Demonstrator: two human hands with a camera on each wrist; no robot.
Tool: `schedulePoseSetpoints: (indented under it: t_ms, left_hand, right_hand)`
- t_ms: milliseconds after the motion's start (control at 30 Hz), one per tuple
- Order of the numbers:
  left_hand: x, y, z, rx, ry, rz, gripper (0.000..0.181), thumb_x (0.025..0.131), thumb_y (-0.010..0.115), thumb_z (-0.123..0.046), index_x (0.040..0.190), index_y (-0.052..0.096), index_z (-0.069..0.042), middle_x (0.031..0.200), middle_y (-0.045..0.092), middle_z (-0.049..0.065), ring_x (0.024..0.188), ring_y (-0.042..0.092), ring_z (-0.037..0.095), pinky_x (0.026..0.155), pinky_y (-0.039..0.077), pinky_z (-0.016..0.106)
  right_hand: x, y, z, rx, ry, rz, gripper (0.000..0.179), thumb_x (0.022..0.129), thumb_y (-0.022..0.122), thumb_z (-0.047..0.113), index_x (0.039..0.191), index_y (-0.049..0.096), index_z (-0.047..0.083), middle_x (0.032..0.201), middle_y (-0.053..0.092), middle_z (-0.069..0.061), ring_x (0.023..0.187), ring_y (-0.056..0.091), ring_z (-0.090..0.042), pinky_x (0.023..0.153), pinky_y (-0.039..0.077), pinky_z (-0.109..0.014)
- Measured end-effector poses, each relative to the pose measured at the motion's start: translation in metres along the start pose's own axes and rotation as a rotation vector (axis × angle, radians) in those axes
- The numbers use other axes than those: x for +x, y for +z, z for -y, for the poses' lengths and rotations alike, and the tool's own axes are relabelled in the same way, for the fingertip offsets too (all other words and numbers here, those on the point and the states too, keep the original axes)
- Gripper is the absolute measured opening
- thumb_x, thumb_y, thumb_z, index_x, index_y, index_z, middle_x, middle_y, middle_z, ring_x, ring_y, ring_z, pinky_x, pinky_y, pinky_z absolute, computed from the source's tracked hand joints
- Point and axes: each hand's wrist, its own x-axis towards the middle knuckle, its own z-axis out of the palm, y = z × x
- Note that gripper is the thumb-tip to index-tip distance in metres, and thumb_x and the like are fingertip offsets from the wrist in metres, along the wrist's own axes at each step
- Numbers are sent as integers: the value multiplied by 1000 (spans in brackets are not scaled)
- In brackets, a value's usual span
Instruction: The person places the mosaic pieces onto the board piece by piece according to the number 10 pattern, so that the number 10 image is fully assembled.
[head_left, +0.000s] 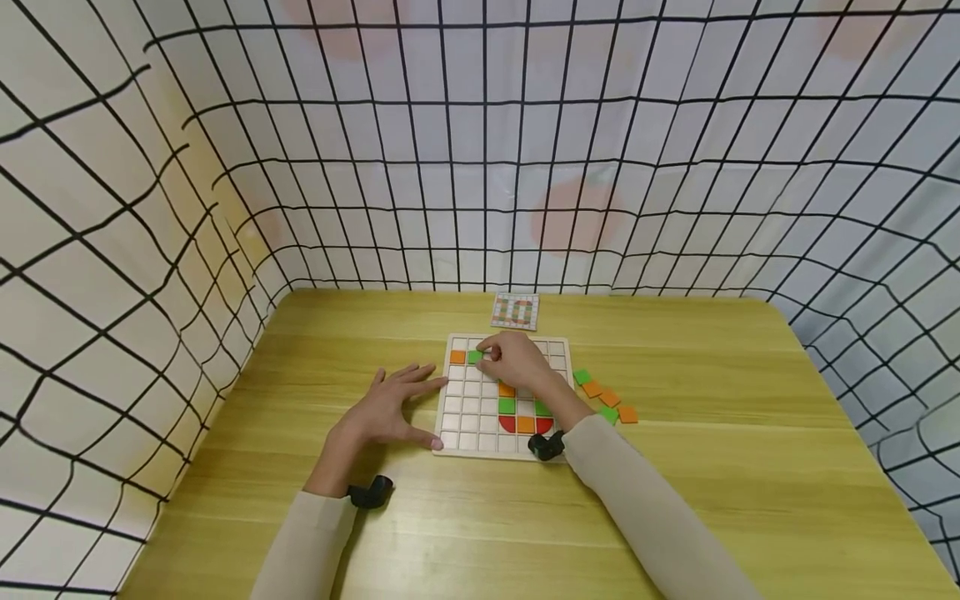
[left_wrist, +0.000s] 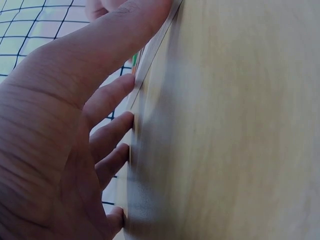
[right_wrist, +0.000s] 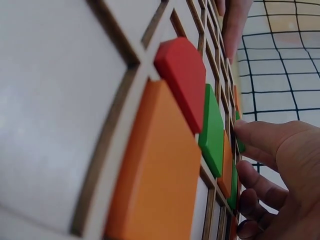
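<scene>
A white gridded board (head_left: 460,416) lies on the table, partly filled with coloured tiles. My right hand (head_left: 516,360) reaches over its upper part, thumb and index finger pinching a green square tile (head_left: 475,357) beside an orange tile (head_left: 457,357) in the upper left cells. In the right wrist view the thumb (right_wrist: 265,135) is right against the green tile. My left hand (head_left: 392,408) is spread at the board's left side, thumb and index fingertips at its edge. Lower on the board sit red rounded tiles (head_left: 507,424), an orange tile (head_left: 526,425) and green tiles (head_left: 507,406); my right forearm hides some cells.
Several loose green and orange tiles (head_left: 609,398) lie to the right of the board. Behind it is a small card (head_left: 515,311) with a coloured grid pattern. Black wire mesh (head_left: 484,158) encloses the wooden table (head_left: 465,525) at the back and sides.
</scene>
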Motion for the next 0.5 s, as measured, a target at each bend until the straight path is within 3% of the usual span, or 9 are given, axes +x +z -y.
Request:
schedulePoseSetpoints:
  t_ms: [300, 500]
  left_hand:
    - [0, -1, -1, -2, -6, 8, 104, 65, 83, -75, 155, 47, -36, 170, 31, 1, 160, 21, 32, 122, 3, 75]
    - [0, -1, -2, -1, -4, 7, 104, 66, 84, -74, 155, 47, -35, 170, 30, 2, 159, 21, 33, 122, 3, 75]
  right_hand:
    - [0, 0, 5, 0, 33, 17, 35, 95, 74, 30, 127, 75, 16, 77, 61, 0, 55, 43, -10, 51, 33, -25]
    - [-3, -1, 0, 80, 3, -1, 36, 96, 74, 28, 128, 74, 14, 87, 63, -1, 67, 50, -15, 59, 41, -28]
